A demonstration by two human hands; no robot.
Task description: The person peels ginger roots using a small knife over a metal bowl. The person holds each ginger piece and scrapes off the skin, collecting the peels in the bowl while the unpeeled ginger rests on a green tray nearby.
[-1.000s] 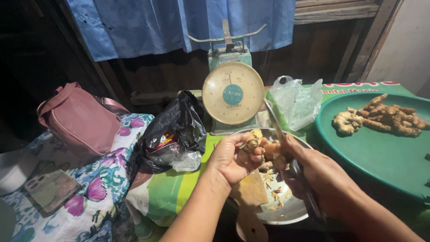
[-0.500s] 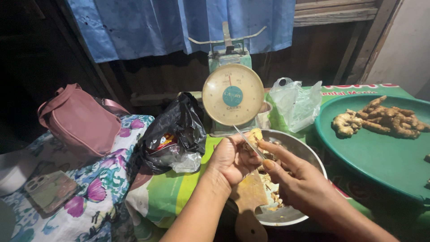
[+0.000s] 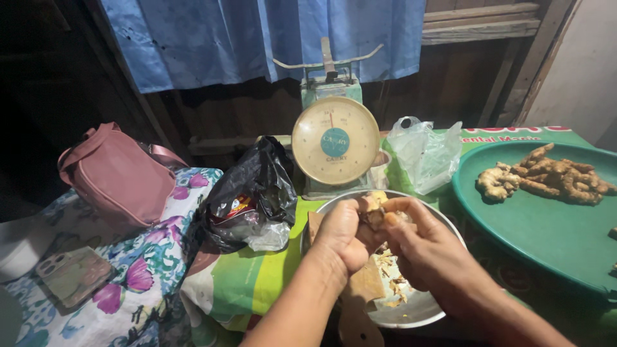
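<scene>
Head view, left to right. At the far left edge a white bowl and a phone lie on a floral cloth, with a pink handbag standing behind them. A crumpled black plastic bag sits to the right of the handbag, on the green tabletop. Behind the centre stands a dial weighing scale in front of a blue curtain. Below the scale a metal bowl holds pale peelings; a wooden board leans into its near-left side. Over the bowl the left hand and the right hand meet, both with fingers curled and pinching a small piece of ginger between their fingertips. A clear plastic bag lies right of the scale. At the far right a green tray carries a pile of ginger roots, well apart from the hands.
</scene>
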